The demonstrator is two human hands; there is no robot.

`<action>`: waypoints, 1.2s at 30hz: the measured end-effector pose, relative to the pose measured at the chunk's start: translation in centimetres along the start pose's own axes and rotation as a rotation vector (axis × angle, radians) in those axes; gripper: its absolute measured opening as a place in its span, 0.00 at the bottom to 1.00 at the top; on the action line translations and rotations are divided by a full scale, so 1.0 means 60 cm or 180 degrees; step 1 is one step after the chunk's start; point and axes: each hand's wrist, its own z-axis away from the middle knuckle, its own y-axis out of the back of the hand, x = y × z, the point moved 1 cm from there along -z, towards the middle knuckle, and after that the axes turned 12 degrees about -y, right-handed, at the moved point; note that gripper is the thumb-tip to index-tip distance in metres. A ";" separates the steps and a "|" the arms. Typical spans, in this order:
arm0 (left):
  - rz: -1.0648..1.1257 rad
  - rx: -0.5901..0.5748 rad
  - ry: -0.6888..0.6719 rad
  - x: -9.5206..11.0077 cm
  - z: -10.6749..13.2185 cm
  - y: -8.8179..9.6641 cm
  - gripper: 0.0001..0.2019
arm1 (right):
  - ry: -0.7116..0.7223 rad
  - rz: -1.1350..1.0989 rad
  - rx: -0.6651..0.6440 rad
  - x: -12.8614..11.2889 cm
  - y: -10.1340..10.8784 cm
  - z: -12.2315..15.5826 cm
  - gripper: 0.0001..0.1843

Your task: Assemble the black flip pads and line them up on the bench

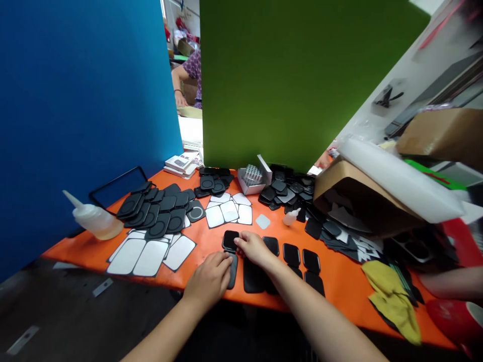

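Panels: a green panel point(271, 85) stands across the back, and a blue panel point(86, 100) closes off the left.
Worktop: an orange worktop point(209, 242) spreads below them, with things laid out on it.
Cardboard box: an open cardboard box point(354, 186) sits at the right, a thick white roll point(400, 176) lying over it.
Dark pads: overlapping black pads point(162, 207), some marked with rings, fan out at the left; a heap of dark parts point(290, 191) lies at the back right.
Right hand: the right hand point(254, 247) is narrow, thumb and fingertips together at the right edge of the piece's far panel.
Left hand: the left hand point(211, 276) has curled fingers resting over the near panel from the left; whether it grips or only presses, I cannot tell.
Two-panel piece: the black two-panel piece point(229, 240) lies on the worktop between the hands, its long axis running away from the person. Both hands touch it, the left nearer the front edge, the right farther in.
Matching row: similar two-panel pieces point(291, 255) line up to its right, partly behind the right forearm.
White sheets: dark-edged white sheets point(143, 257) lie well to the left.
Bottles: a large squeeze bottle point(97, 222) leans at far left; a small bottle point(290, 217) lies beyond the row.
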 end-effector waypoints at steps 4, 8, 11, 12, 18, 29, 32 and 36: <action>-0.0002 0.0018 0.0002 0.000 0.000 0.000 0.14 | -0.0038 0.0320 0.0090 -0.001 0.004 -0.006 0.12; 0.0010 -0.0001 0.0003 0.000 -0.001 -0.001 0.14 | -0.0138 0.0748 0.0249 -0.003 0.010 -0.017 0.14; 0.0019 -0.0031 0.0014 0.000 -0.001 0.000 0.13 | -0.0190 0.1036 0.0265 -0.008 0.015 -0.022 0.15; 0.0020 -0.0042 0.0018 0.000 -0.001 0.000 0.13 | -0.0198 0.1130 0.0274 -0.011 0.017 -0.023 0.15; 0.0034 -0.0112 0.0025 -0.002 0.001 -0.001 0.14 | -0.0198 0.1648 0.0333 -0.029 0.021 -0.020 0.16; 0.0024 -0.0172 0.0022 -0.002 0.000 0.001 0.13 | 0.0400 0.2243 0.0746 -0.054 0.016 0.032 0.21; 0.0093 -0.0211 0.0025 -0.004 0.002 -0.002 0.13 | 0.1383 0.2271 0.0585 -0.032 0.000 0.061 0.21; 0.0213 -0.0297 0.0007 -0.008 0.001 -0.007 0.13 | 0.1709 0.2414 0.0627 -0.004 -0.013 0.060 0.23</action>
